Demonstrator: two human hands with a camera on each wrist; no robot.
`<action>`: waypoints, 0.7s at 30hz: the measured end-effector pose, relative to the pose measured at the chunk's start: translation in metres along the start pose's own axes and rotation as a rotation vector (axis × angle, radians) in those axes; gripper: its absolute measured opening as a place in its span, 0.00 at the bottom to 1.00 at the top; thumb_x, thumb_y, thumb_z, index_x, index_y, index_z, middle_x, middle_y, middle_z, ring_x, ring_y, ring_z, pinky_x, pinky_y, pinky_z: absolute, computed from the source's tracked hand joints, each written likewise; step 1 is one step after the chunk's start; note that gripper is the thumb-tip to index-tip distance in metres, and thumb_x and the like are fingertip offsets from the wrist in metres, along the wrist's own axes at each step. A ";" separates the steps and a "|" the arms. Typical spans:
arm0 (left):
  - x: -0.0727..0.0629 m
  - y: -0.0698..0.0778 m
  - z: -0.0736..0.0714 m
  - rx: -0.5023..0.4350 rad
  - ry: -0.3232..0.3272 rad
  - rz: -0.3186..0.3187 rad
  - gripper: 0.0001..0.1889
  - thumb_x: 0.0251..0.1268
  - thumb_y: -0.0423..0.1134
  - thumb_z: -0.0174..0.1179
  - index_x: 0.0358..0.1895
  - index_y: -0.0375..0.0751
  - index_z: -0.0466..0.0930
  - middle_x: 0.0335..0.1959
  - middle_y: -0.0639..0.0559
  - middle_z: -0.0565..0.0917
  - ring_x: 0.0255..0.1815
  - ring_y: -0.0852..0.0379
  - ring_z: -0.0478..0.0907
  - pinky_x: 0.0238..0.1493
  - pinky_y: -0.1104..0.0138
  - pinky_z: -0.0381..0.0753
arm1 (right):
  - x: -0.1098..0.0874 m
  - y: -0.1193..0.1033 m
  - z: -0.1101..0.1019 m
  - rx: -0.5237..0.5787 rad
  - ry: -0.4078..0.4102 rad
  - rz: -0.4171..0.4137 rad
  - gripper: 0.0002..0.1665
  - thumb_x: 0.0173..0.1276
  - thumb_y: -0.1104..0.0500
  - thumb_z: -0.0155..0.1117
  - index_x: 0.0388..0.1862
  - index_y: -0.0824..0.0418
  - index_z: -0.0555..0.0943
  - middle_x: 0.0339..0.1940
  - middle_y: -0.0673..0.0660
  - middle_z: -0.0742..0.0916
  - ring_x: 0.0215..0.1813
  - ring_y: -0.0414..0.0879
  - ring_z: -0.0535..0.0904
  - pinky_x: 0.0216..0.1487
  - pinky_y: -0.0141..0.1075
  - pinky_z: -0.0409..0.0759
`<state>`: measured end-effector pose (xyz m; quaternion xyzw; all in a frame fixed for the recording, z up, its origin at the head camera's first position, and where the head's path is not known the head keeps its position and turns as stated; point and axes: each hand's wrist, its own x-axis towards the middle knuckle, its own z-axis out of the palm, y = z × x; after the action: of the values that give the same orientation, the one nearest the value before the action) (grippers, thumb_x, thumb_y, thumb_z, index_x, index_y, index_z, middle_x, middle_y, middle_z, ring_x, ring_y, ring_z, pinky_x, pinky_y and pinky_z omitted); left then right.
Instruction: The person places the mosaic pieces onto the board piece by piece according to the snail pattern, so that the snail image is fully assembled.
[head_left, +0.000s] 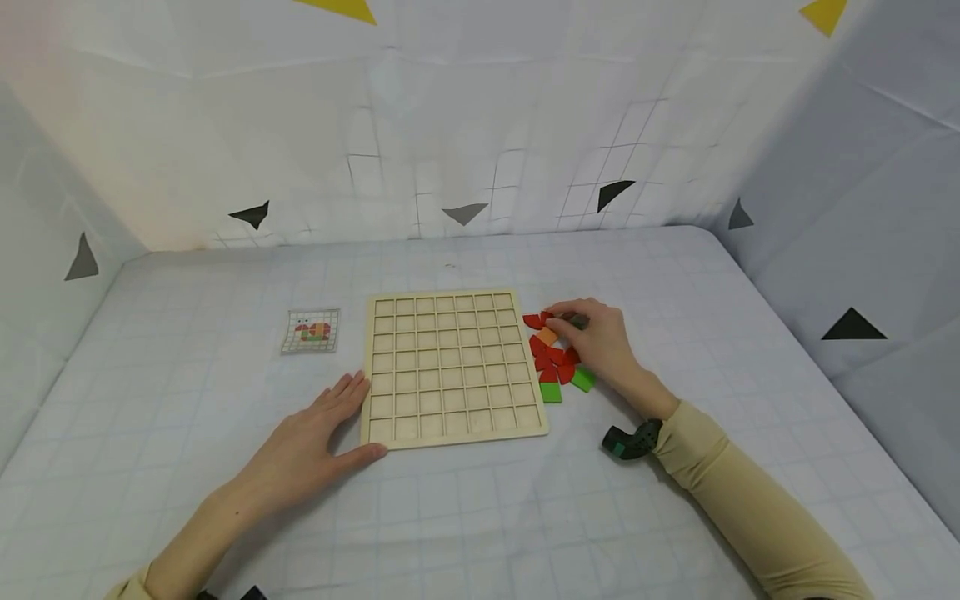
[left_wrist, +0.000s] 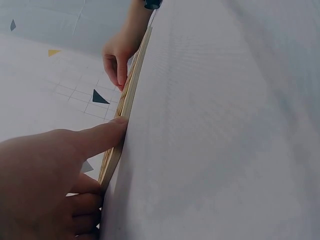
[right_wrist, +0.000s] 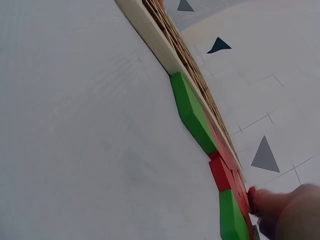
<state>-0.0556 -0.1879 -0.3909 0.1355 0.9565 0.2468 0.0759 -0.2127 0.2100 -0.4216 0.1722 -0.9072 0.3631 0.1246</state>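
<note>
A pale wooden grid board [head_left: 454, 367] lies flat at the middle of the table. My left hand [head_left: 311, 446] rests at its lower left corner, fingers extended along the left side and thumb on the near edge. Beyond the board's right side, my right hand [head_left: 600, 340] pinches a small red piece [right_wrist: 251, 192] between thumb and fingertips. Under and around that hand lie several red quarter-round pieces [head_left: 538, 347], an orange square [head_left: 547, 337] and green squares [head_left: 551, 392]. The palm partly covers the pile, including a dark green piece [head_left: 578, 321].
A small picture card [head_left: 311, 332] with a coloured figure on a grid lies left of the board. White cloth covers the table [head_left: 465, 517] and hangs as walls at the back and sides. A dark wrist device [head_left: 632, 442] sits at the right cuff.
</note>
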 end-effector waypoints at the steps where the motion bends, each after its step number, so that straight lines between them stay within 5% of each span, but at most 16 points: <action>1: 0.000 0.000 0.000 0.000 0.000 -0.001 0.50 0.61 0.70 0.59 0.79 0.43 0.57 0.80 0.48 0.58 0.79 0.40 0.55 0.69 0.37 0.62 | 0.000 -0.001 -0.001 0.001 -0.005 0.011 0.12 0.66 0.58 0.72 0.47 0.56 0.89 0.39 0.54 0.89 0.43 0.46 0.82 0.39 0.34 0.75; 7: 0.001 0.000 0.000 -0.001 -0.001 -0.005 0.50 0.61 0.69 0.60 0.79 0.42 0.57 0.80 0.47 0.58 0.79 0.39 0.55 0.70 0.38 0.62 | 0.002 -0.004 -0.003 0.012 -0.054 0.045 0.13 0.66 0.58 0.72 0.49 0.56 0.88 0.40 0.54 0.88 0.44 0.46 0.80 0.42 0.36 0.76; 21: 0.001 -0.001 0.000 0.000 -0.002 -0.005 0.50 0.61 0.70 0.60 0.79 0.44 0.56 0.80 0.48 0.58 0.80 0.40 0.54 0.70 0.37 0.62 | 0.005 0.000 0.001 0.027 -0.072 -0.058 0.18 0.66 0.60 0.72 0.55 0.58 0.86 0.45 0.56 0.89 0.46 0.48 0.80 0.43 0.40 0.77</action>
<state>-0.0570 -0.1885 -0.3912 0.1331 0.9568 0.2466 0.0775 -0.2174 0.2083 -0.4204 0.2132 -0.9007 0.3651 0.1003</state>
